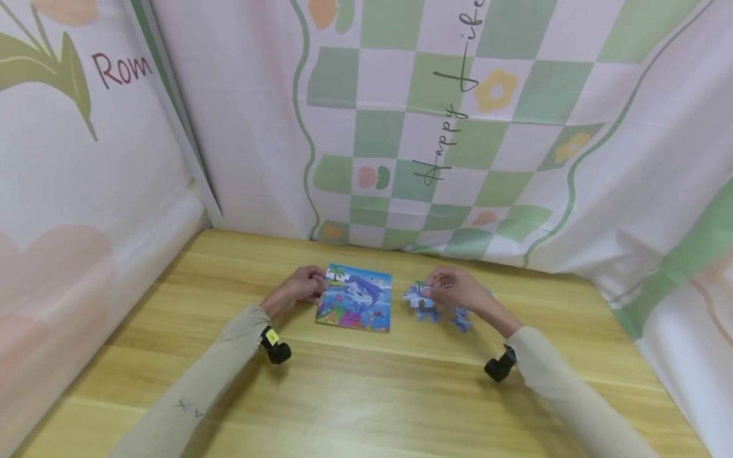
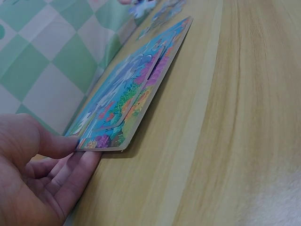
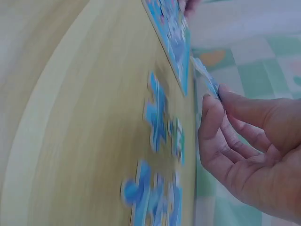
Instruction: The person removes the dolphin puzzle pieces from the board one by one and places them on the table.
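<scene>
A square jigsaw puzzle board point(image 1: 356, 298) with a dolphin and coral picture sits on the table. My left hand point(image 1: 299, 285) pinches its left edge, thumb above and fingers below, as the left wrist view shows. To the right of the board, my right hand point(image 1: 460, 291) pinches a small blue puzzle piece point(image 3: 206, 75) between thumb and index finger, raised over the table. Several loose puzzle pieces point(image 3: 156, 113) lie under and beside that hand; the hand partly covers them in the head view. In the right wrist view the nearer pieces point(image 3: 141, 193) are blurred.
The wooden table point(image 1: 355, 394) ends at the back against a hanging curtain point(image 1: 378, 133) with green checks. Another printed curtain point(image 1: 69, 165) runs along the left side, and cloth also hangs at the right. Each wrist carries a small black camera point(image 1: 276, 348).
</scene>
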Demonstrator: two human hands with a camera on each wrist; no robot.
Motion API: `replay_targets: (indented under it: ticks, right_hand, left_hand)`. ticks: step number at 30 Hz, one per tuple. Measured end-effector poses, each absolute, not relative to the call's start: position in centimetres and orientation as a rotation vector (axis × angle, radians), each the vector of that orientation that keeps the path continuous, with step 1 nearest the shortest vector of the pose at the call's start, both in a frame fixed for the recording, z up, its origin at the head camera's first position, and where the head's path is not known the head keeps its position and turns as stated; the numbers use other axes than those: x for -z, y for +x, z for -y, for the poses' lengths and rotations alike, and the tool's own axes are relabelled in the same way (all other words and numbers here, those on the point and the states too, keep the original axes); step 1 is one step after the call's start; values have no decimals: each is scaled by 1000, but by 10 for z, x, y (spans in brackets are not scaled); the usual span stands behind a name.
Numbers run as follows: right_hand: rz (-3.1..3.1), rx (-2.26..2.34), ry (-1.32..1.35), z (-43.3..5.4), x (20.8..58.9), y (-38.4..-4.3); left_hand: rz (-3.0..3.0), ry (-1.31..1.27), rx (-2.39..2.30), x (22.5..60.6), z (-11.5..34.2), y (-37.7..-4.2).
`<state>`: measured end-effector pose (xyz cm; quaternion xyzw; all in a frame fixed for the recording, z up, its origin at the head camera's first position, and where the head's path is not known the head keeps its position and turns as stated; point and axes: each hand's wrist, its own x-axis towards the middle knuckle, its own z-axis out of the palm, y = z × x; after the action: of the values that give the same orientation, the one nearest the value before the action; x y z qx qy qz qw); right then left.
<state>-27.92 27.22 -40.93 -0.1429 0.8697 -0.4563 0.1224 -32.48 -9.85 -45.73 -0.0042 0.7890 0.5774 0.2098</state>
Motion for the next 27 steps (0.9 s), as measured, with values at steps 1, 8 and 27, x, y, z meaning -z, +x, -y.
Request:
replay_targets:
  ticks: [1,8,27]
  right_hand:
    - [-2534,1338,-409,-278,408,-278]
    - [-2500,1372,-332,-319,406,-267]
    - [-2379,1372,-70,-397,414,-242]
  left_hand:
    - [-2194,-10,-1607,457,99,-325]
    - [-2172,22,-1626,457,99,-323]
    - [-2160,43,-1636,457,100,-323]
